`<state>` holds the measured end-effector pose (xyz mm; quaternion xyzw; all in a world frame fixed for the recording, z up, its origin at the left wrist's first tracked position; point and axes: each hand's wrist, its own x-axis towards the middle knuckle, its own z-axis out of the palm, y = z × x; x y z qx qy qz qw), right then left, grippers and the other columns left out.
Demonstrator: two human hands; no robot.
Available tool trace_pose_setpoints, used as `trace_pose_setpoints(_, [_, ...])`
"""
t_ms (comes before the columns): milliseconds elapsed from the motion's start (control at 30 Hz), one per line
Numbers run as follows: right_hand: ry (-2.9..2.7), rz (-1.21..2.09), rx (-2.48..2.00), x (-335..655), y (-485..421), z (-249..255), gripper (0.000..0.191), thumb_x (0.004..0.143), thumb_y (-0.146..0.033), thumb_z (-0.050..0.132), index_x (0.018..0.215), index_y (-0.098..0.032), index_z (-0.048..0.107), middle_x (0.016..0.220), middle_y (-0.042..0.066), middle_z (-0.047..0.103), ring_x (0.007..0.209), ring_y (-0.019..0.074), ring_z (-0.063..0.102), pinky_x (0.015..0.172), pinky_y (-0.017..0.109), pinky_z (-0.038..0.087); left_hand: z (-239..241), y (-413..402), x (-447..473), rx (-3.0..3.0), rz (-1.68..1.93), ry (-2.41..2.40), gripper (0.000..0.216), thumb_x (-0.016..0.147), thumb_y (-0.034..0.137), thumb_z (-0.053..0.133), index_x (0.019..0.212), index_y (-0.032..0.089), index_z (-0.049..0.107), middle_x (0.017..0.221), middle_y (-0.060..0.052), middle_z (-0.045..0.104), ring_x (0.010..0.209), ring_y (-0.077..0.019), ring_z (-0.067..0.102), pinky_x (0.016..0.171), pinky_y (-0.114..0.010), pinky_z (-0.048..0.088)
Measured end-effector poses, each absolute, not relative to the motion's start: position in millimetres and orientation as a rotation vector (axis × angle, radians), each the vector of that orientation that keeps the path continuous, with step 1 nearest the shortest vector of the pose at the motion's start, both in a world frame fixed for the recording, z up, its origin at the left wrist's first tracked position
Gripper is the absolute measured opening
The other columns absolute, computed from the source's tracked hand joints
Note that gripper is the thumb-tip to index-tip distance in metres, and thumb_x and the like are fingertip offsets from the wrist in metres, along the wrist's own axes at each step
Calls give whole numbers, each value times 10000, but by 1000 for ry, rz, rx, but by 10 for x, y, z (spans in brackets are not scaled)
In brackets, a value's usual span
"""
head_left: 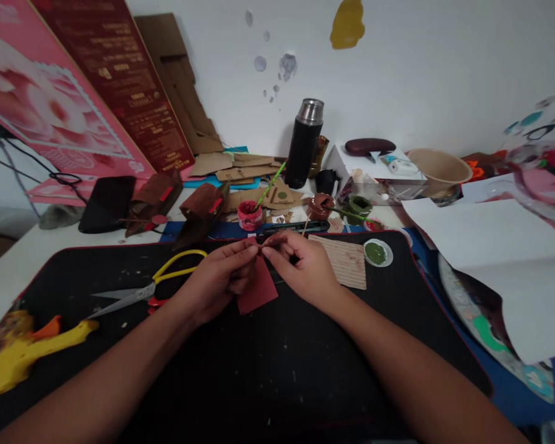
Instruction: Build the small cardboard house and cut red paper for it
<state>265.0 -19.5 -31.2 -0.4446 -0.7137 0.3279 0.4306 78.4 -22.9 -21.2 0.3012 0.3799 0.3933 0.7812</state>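
Note:
My left hand (pixel 222 274) and my right hand (pixel 308 268) meet over the black mat (pixel 277 364), thumbs and fingertips pinched together. Between the fingertips is a small piece, too little and too covered to name. Just below them a red card (pixel 258 295) lies on the mat, partly behind my left hand. Scissors with yellow handles (pixel 178 265) rest left of that hand, blades pointing left, with a red-handled item (pixel 156 303) partly tucked beneath. Beside my right hand lies a piece of corrugated cardboard (pixel 349 262) with reddish stains.
A yellow glue gun (pixel 37 354) is at the far left. Paint jars, pink (pixel 250 217), brown (pixel 321 206) and green (pixel 357 209), line the back, near a black thermos (pixel 303 148). A lid of green paint (pixel 376 253) sits right. White paper (pixel 504 259) overhangs the right side.

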Motion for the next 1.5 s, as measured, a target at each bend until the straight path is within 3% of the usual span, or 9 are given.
trace_pose_setpoints(500, [-1872, 754, -1091, 2615, -234, -344, 228, 997, -349, 612, 1146, -220, 726, 625, -68, 497, 555, 118, 469, 571, 247, 366, -225, -237, 744, 632, 846, 861, 354, 714, 334, 913, 795, 155, 618, 532, 115, 337, 441, -32, 189, 387, -175, 160])
trace_pose_setpoints(733, [-1697, 809, -1107, 2703, -158, -246, 222, 987, -355, 608, 1055, -202, 753, 687, -27, 596, 603, 132, 504, 586, 264, 383, -61, -151, 628, 666, 990, 924, 277, 766, 287, 831, 741, 159, 587, 530, 118, 290, 440, -41, 193, 376, -166, 201])
trace_pose_setpoints(900, [-1511, 814, -1158, 2823, -35, -189, 226, 969, -396, 612, 1014, -205, 725, 606, -56, 443, 555, 131, 406, 545, 270, 329, -27, -75, 573, 532, 1040, 905, 93, 767, 216, 658, 736, 172, 582, 512, 103, 283, 409, -62, 205, 353, -198, 187])
trace_pose_setpoints(1000, [-1442, 838, -1185, 2898, 29, -167, 233, 974, -432, 613, 1022, -218, 695, 591, -65, 386, 521, 127, 365, 506, 269, 304, -47, -62, 590, 507, 1035, 918, 137, 788, 220, 596, 675, 191, 522, 500, 96, 273, 393, -66, 195, 347, -206, 175])
trace_pose_setpoints(1200, [-1321, 899, -1143, 2998, 126, -162, 201, 986, -387, 598, 1066, -216, 666, 597, -68, 418, 476, 110, 330, 474, 269, 296, 2, -35, 545, 588, 1115, 997, 332, 931, 270, 595, 642, 200, 448, 500, 102, 240, 388, -57, 175, 358, -198, 161])
trace_pose_setpoints(1367, [-1417, 835, -1172, 2948, 96, -219, 194, 959, -384, 634, 990, -203, 699, 562, -75, 393, 502, 118, 357, 503, 267, 290, 172, 15, 330, 679, 1318, 969, 268, 1003, 223, 558, 741, 172, 533, 512, 107, 254, 428, -65, 110, 380, -186, 159])
trace_pose_setpoints(1500, [-1561, 756, -1147, 2897, 32, -211, 208, 960, -370, 622, 986, -191, 724, 575, -69, 410, 545, 128, 380, 552, 274, 310, 296, 3, 205, 727, 1379, 937, 254, 983, 195, 596, 747, 196, 501, 526, 111, 198, 459, -87, 63, 392, -200, 150])
